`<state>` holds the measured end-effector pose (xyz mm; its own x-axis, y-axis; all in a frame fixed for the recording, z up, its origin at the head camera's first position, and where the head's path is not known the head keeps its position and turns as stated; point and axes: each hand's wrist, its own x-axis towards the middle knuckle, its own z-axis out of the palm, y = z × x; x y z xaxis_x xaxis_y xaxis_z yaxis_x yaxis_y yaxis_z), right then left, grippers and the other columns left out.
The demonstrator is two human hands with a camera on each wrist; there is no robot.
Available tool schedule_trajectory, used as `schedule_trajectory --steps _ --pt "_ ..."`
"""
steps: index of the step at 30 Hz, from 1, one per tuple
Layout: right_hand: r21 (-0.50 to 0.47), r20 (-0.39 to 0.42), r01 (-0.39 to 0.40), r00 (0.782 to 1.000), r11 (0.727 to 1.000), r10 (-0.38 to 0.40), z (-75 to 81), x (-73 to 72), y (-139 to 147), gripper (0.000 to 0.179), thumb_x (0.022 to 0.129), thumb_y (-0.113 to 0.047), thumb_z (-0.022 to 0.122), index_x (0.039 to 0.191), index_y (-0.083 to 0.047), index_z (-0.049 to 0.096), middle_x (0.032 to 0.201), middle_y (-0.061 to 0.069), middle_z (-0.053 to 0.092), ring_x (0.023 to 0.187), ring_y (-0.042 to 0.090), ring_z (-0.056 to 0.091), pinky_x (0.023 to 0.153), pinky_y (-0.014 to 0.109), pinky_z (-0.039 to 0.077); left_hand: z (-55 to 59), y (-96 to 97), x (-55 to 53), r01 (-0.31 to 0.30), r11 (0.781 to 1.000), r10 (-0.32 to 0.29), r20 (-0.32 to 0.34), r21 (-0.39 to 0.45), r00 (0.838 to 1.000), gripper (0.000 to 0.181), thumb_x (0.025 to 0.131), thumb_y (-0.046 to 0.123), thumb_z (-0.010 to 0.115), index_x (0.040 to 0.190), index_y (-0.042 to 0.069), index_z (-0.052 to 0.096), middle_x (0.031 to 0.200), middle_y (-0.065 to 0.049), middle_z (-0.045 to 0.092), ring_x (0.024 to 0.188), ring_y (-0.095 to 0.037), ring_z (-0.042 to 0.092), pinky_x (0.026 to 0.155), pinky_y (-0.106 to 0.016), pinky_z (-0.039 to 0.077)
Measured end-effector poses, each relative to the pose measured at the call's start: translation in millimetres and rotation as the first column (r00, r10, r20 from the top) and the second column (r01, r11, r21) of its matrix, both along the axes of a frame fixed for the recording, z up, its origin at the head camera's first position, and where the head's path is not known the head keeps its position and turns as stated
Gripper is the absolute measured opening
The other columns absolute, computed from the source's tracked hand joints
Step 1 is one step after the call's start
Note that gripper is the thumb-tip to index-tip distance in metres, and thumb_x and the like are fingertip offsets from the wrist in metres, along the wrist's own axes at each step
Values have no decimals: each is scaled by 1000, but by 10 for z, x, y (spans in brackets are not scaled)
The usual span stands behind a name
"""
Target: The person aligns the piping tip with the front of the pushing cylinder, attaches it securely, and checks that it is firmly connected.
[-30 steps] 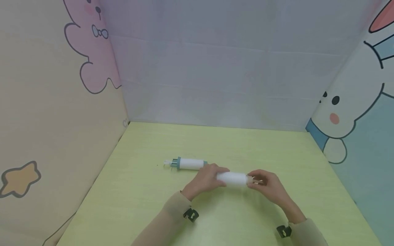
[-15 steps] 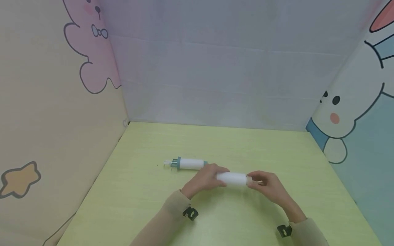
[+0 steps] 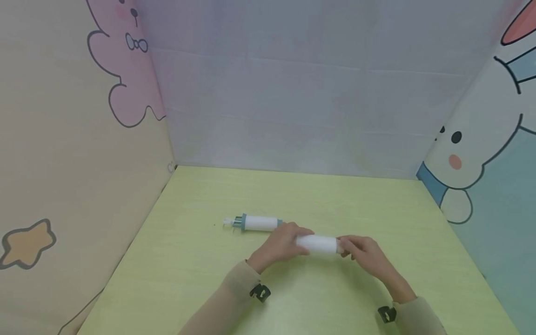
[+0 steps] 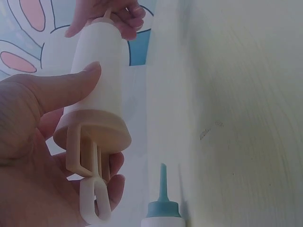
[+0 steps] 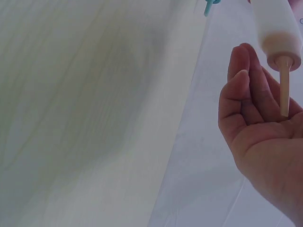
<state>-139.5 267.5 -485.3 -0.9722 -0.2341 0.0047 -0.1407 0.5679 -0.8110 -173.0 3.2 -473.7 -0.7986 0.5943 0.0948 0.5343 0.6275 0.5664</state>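
Note:
My left hand (image 3: 282, 244) grips a white piping syringe (image 3: 316, 243), held nearly level above the table. In the left wrist view its beige collar (image 4: 92, 125) and white looped plunger end (image 4: 94, 201) stick out toward the camera, with my thumb along the barrel. My right hand (image 3: 366, 255) is at the syringe's other end, fingers curled about the beige nozzle cap (image 5: 284, 56); the thumb's contact is hidden in the right wrist view. A second piping syringe (image 3: 260, 223), white with teal ends, lies on the table behind my left hand.
The pale yellow-green table (image 3: 188, 279) spreads under both hands. A lilac-grey cloth wall (image 3: 293, 93) rises at its back edge, with printed cloth on the left (image 3: 63, 163) and right (image 3: 498, 209).
My right hand's fingers have shifted and turned around the nozzle cap, so the nozzle is now covered in the head view. The left hand and the syringe barrel hold almost still.

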Motion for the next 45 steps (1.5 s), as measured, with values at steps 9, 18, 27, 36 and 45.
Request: schedule_trajectory --steps 9,18,27,36,45 --pt "-74 -42 -20 999 997 17 12 43 1 35 93 -23 63 121 -2 61 112 11 65 93 23 63 71 31 51 -5 -29 -19 -3 1000 3 -14 -4 1000 48 78 30 79 124 22 66 107 5 64 89 -8 53 75 -25 43" --pt "-109 -96 -62 994 992 51 23 56 -10 43 81 -16 78 119 -5 62 115 14 63 96 30 64 72 33 53 -16 -26 -27 -9 1000 9 -33 -15 999 48 79 30 79 124 22 66 107 4 64 89 -9 53 75 -26 42" --pt "-117 -105 -64 993 991 52 13 58 -15 33 82 -13 76 112 -5 64 107 11 66 93 27 65 72 30 53 -15 -15 -21 -15 1000 14 -36 -27 999 48 79 31 78 125 23 66 108 4 64 90 -9 53 75 -26 42" --pt "-29 23 -24 999 999 25 24 43 -25 32 95 -31 60 108 -3 67 99 5 68 88 20 63 71 32 51 10 -22 3 -14 1000 14 -47 -14 999 47 79 30 79 124 23 66 106 5 64 88 -9 52 74 -26 42" --pt "8 -19 -28 999 1000 28 -13 37 -11 33 100 -28 51 112 -2 67 95 2 67 84 21 62 66 32 50 -15 -29 5 -25 999 24 -59 -22 998 48 77 31 80 123 23 66 104 4 64 86 -8 52 75 -27 42"
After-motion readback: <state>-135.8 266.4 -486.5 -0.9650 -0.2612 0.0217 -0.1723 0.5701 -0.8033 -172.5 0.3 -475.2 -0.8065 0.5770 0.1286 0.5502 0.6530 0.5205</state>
